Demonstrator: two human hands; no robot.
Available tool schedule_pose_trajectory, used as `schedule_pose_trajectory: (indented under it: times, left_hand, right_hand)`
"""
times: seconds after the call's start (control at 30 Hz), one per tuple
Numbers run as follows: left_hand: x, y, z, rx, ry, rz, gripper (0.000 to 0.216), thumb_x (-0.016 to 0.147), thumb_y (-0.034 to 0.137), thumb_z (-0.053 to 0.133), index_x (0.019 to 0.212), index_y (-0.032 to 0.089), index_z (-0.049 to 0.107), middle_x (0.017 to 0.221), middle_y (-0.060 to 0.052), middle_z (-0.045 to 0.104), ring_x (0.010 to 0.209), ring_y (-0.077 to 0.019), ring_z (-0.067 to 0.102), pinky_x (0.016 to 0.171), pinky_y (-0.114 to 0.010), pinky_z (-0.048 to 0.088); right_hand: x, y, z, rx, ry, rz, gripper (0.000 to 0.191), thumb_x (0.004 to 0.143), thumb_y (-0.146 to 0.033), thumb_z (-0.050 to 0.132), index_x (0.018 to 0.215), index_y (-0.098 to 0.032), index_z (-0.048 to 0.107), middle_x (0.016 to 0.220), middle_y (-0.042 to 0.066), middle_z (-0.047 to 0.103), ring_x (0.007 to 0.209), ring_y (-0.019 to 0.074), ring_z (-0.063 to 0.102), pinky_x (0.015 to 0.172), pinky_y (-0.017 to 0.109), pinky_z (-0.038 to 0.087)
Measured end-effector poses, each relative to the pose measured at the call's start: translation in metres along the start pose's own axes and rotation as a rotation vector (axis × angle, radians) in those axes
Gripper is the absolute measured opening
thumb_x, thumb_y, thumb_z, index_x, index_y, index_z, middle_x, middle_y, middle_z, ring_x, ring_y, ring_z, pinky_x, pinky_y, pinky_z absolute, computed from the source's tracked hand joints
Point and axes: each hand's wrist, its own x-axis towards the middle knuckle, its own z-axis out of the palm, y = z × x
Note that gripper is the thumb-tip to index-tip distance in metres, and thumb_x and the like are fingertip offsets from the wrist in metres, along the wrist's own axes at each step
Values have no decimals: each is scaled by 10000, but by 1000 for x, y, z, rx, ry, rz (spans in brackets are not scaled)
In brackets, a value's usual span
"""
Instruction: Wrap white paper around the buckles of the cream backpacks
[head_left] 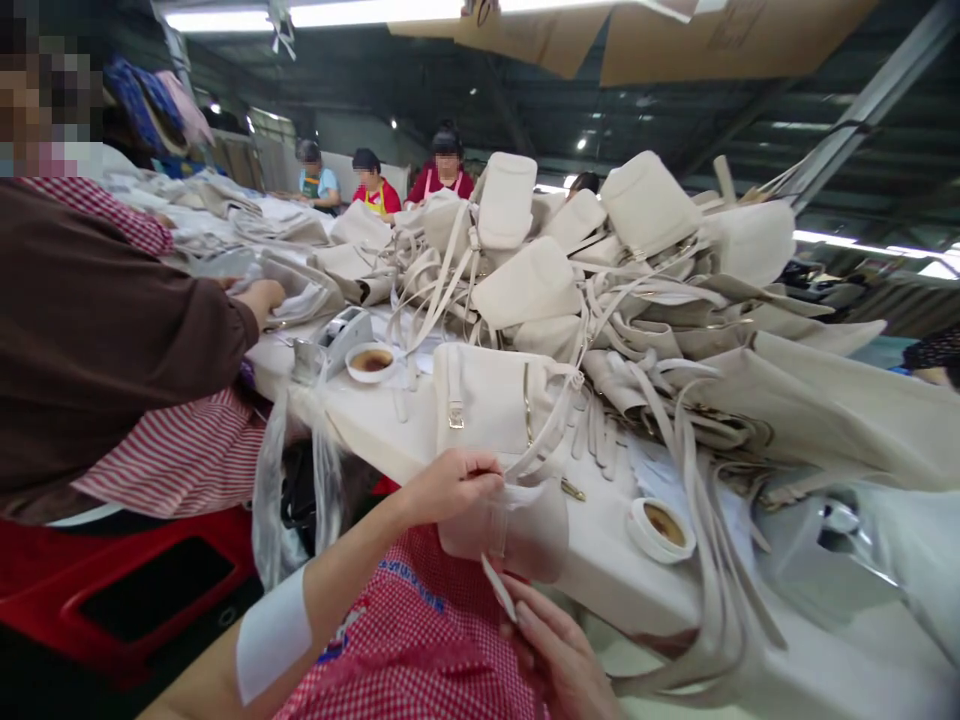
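An off-white bag [487, 390] lies at the table's edge in front of me, with a gold buckle and zip on its upper part. Its smooth lower part [540, 535] hangs over the edge towards my lap. My left hand [457, 485] is closed in a pinch at the middle of the bag, beside a pale strap [544, 430]; its fingertips hide the exact spot gripped. Lower down, my right hand [551, 640] is closed on a thin, off-white pointed strip [497, 588], whose tip points up at the bag.
White bowls of brown paste, one on the left [371, 362] and one on the right [661, 530], stand on the table. A small gold metal piece [573, 489] lies beside the bag. Bags are heaped behind [525, 285]. Long straps [712, 570] drape at right. A co-worker's arm [150, 330] reaches in from the left.
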Motion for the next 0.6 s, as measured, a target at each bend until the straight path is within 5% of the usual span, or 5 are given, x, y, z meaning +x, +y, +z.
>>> schedule_pose_trajectory:
  times: [0.17,0.4,0.5,0.6]
  left_hand:
    - [-16,3,10,93,87,38,149,842,211,532,731,160,617,743,-5,569,770,-158,511,744,-275,386]
    - [-11,-1,25,-2,332,-116,323,890,299,568,1171,145,600,708,18,589,677,-154,527,661,-268,414]
    - [-6,4,30,135,372,-33,150,872,230,573,930,178,701,756,-5,619,761,-167,553,725,-276,432]
    - [-13,16,38,297,403,124,203,901,242,552,816,195,730,780,-24,614,813,-177,554,766,-289,429]
  right_hand:
    - [22,-12,24,158,254,-174,432,607,-414,884,993,-258,770,798,15,714,665,153,585,561,245,475]
    - [60,-31,53,291,305,-320,374,561,-388,911,846,-219,740,596,-53,609,506,81,482,459,186,381]
    - [58,-37,54,290,287,-317,412,561,-423,912,875,-209,751,642,-37,646,530,77,499,490,184,402]
    - [42,-33,42,221,186,-233,371,596,-447,899,812,-181,757,641,-18,653,539,73,505,510,182,409]
